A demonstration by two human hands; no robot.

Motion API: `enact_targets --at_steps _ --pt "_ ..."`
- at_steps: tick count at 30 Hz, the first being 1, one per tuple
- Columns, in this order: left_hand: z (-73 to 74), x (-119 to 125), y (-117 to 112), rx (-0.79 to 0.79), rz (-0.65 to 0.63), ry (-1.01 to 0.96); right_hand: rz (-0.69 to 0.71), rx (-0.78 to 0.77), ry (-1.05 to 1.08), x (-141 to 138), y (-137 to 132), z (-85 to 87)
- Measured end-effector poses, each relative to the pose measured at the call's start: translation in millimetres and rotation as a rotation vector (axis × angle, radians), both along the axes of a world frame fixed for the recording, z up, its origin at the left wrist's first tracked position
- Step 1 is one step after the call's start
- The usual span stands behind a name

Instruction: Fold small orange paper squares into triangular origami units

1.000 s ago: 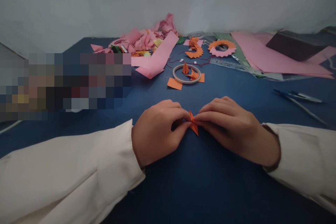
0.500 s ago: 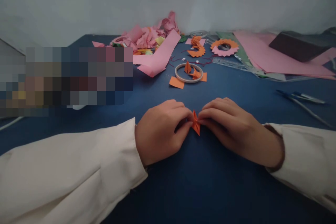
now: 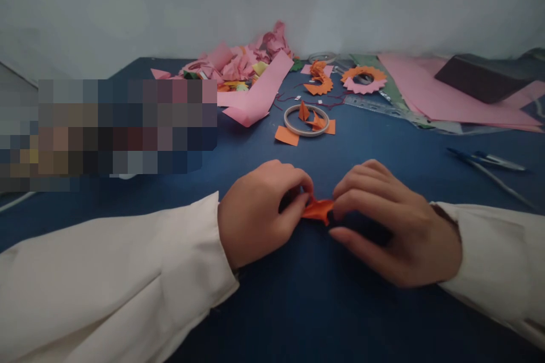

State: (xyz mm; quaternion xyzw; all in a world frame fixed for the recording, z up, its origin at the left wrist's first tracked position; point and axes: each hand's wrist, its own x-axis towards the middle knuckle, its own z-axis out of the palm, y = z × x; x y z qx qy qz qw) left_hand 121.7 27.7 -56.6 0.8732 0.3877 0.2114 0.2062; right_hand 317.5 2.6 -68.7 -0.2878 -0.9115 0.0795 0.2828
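Observation:
A small orange folded paper lies between my hands over the blue table, its folds slightly blurred. My left hand pinches its left end between thumb and index finger. On the other side, my right hand has its thumb spread away from the fingers, and the fingertips touch or nearly touch the paper's right end. Just beyond the hands sits a pale tape ring with small orange folded paper pieces inside it. An orange paper rectangle shows at the ring's left edge.
Crumpled pink paper scraps pile up at the back left. Behind the ring are a spiked orange-and-pink paper wreath and a curved orange paper chain. At right are a clear ruler, pink sheets, a dark block and pens.
The orange paper has turned from upright to lying more sideways. My right hand has loosened its pinch, with thumb and fingers parting. My left hand keeps its pinch.

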Motion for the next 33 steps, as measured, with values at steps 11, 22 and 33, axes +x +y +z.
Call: enact_targets --at_steps 11,22,33 --pt "0.1 -6.2 -12.9 0.216 -0.225 0.082 -0.033 -0.138 0.049 0.6 4.9 -0.2" --pt "-2.9 -7.3 -6.0 0.282 -0.301 0.112 -0.071 -0.095 0.019 -0.6 4.5 -1.4" --pt "3.9 -7.4 -8.3 0.244 -0.264 0.140 -0.087 -0.057 -0.009 -0.4 3.6 -1.7"
